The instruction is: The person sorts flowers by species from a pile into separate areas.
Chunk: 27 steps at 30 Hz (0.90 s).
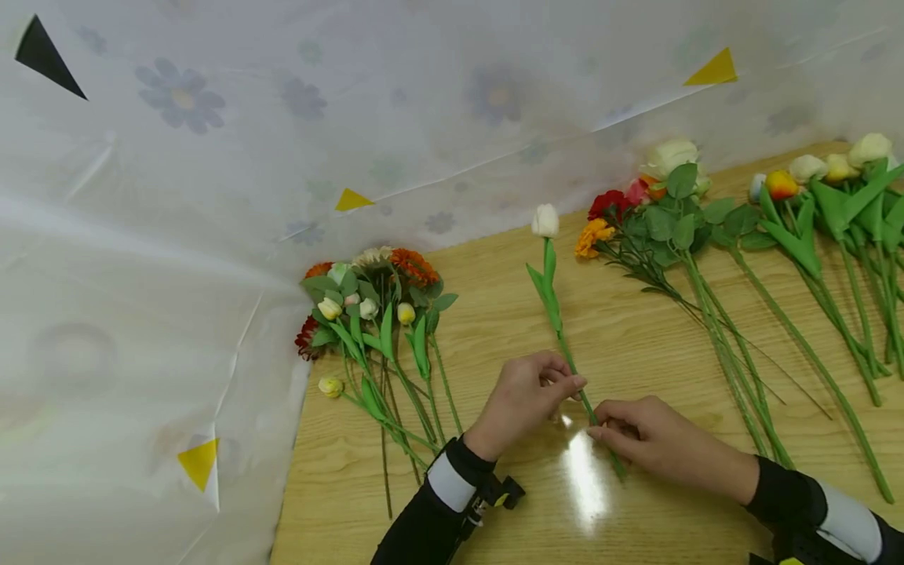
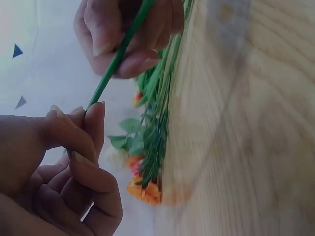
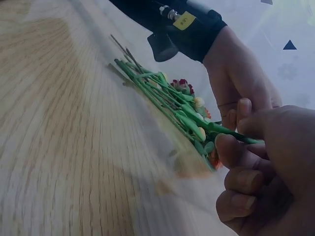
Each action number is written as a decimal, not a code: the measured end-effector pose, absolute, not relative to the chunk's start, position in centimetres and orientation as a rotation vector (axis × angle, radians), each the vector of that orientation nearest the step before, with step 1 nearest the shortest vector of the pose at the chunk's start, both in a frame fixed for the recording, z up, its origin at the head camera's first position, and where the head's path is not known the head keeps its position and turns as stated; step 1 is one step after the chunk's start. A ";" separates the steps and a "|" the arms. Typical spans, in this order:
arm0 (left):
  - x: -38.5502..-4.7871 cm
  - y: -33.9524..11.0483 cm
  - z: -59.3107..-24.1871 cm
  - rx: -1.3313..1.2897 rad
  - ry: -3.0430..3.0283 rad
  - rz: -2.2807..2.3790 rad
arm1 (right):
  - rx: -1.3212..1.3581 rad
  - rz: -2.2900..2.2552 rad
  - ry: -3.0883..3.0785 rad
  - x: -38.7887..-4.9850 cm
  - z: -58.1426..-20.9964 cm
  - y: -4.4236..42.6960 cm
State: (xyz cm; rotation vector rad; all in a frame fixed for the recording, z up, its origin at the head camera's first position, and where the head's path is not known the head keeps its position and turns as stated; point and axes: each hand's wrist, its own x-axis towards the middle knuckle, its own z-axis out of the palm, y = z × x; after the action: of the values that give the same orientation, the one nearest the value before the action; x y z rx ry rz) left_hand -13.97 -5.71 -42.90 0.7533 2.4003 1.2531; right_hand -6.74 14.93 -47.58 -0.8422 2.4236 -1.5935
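Black sleeves (image 1: 417,530), two of them, each banded in white, are seen nearest. One white tulip (image 1: 552,302) is held over the table (image 1: 523,526), between the laid bunches, with its head directed toward the far edge. Its stem is pinched by the left hand (image 1: 526,396), thumb and fingers closed on it; nearer the lower end it is pinched likewise by the right hand (image 1: 667,439). Two grips are probably used so that the long, thin stem is kept from swinging.

At the far left corner of the table, one mixed bunch (image 1: 387,329) is laid; three yellowish tulips (image 1: 329,308), two orange flowers (image 1: 417,267) and one dark red flower (image 1: 306,337) can be counted among others. Along the far edge, one large white rose (image 1: 671,159), one red carnation (image 1: 609,204) and one yellow-orange carnation (image 1: 593,238) are grouped. Farther right, at least five tulip heads (image 1: 807,169) are counted. Blooms are turned toward the far edge, presumably so that stems are left within easy grasp.
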 end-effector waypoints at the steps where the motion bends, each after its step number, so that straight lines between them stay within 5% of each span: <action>1: -13.9 -5.4 -42.9 0.762 2.393 1.256 | -0.839 -1.605 2.408 -6.7 -47.6 14.8; 16: -14.1 -6.4 -43.3 0.641 2.406 1.231 | -0.759 -1.490 2.691 -6.6 -47.6 17.7; 27: -17.3 -15.3 -44.2 0.359 3.001 0.686 | -0.138 -0.856 3.273 -7.0 -47.3 29.6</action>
State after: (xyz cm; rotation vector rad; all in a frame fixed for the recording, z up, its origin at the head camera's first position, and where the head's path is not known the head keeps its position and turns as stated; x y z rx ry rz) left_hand -17.26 -15.34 -44.19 0.3593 3.0010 0.6859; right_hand -6.96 29.57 -47.29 -0.1385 3.2726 -0.8561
